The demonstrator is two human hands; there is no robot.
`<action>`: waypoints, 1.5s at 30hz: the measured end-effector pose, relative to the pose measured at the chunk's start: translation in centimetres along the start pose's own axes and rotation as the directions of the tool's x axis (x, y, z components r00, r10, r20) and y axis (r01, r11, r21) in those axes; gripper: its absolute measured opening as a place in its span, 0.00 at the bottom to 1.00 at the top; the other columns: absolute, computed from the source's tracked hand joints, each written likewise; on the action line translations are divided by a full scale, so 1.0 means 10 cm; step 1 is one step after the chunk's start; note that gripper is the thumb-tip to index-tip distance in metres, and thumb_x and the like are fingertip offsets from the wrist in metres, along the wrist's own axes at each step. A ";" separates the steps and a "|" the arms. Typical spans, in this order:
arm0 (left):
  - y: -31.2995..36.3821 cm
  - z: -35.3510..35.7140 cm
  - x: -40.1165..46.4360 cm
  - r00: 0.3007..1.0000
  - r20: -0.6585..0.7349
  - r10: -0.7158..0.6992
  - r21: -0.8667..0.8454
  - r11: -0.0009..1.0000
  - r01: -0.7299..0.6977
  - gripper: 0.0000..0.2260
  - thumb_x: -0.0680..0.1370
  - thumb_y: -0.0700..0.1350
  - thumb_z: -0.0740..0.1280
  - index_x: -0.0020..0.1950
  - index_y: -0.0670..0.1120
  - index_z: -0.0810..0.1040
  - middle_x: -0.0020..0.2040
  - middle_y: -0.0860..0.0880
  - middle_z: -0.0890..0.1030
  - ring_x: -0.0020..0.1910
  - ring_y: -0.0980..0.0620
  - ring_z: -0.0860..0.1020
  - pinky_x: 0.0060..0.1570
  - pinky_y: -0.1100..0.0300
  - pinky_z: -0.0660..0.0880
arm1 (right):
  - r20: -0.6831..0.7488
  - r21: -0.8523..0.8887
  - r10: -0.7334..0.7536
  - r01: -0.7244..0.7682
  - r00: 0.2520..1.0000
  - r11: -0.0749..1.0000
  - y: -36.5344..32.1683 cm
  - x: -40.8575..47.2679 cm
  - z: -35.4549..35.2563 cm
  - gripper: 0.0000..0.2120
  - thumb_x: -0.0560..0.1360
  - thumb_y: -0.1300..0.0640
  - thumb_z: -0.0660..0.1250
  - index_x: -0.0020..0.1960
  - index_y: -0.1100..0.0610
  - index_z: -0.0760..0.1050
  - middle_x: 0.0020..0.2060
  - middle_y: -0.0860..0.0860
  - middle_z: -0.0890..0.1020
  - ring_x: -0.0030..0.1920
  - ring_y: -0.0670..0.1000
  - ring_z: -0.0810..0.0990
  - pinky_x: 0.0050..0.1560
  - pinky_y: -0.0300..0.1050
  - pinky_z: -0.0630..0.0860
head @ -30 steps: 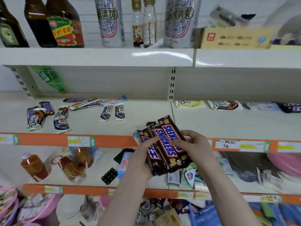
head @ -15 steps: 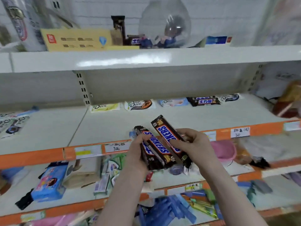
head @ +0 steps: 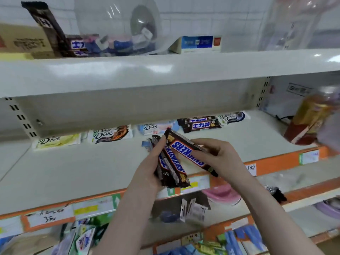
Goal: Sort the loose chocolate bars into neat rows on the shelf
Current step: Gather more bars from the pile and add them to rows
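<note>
I hold the stack of Snickers bars [head: 170, 166] in my left hand [head: 147, 173], fingers curled round it. My right hand [head: 219, 157] pinches one separated bar [head: 189, 153], probably bound for the two dark bars [head: 199, 124] behind, at the shelf [head: 82, 166] back.

Bare shelf [head: 77, 168] lies open in front of the Dove bars [head: 110, 134] lining its back edge.
</note>
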State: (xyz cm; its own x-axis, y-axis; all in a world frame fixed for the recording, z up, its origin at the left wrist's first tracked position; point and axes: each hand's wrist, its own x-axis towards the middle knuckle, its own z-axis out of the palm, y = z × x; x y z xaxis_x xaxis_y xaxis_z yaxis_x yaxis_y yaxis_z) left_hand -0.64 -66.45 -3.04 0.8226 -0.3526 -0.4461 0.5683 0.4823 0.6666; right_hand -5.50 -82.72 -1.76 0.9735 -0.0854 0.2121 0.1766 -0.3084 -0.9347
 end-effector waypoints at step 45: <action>-0.33 0.68 0.86 0.966 -0.211 0.148 -0.036 0.987 -0.159 0.03 0.61 0.42 0.73 0.29 0.43 0.83 0.32 0.47 0.82 0.28 0.53 0.80 0.32 0.62 0.79 | 0.394 0.157 0.134 -0.210 0.909 0.965 0.77 1.38 -1.09 0.07 0.69 0.65 0.69 0.44 0.55 0.78 0.38 0.54 0.84 0.40 0.50 0.83 0.44 0.45 0.76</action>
State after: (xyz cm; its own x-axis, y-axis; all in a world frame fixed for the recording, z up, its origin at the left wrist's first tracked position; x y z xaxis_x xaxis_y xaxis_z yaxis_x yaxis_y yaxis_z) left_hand 4.41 -76.52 -5.05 0.8831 -0.0998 -0.4584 0.4303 0.5613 0.7069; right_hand 7.71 -96.59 -2.95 0.9660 0.2545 -0.0446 -0.0111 -0.1314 -0.9913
